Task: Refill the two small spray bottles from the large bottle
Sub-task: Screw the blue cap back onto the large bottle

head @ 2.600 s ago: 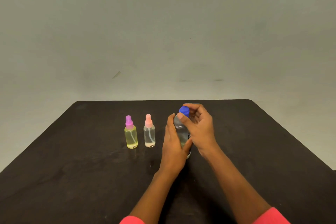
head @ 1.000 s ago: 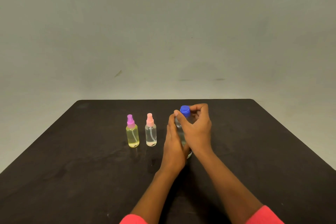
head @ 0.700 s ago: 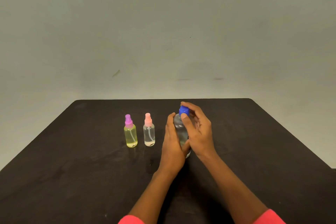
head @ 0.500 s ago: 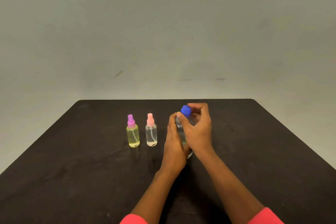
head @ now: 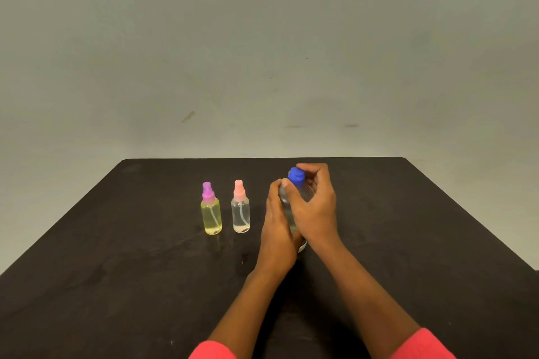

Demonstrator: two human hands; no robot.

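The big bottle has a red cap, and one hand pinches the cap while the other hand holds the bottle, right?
Not quite. The cap on the big bottle is blue, not red, as the head view shows. The rest is right: the right hand pinches the cap while the left hand holds the bottle.

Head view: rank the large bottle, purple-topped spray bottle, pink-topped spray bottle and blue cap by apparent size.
1. large bottle, though partly covered.
2. purple-topped spray bottle and pink-topped spray bottle: look alike, not ranked.
3. blue cap, smallest.
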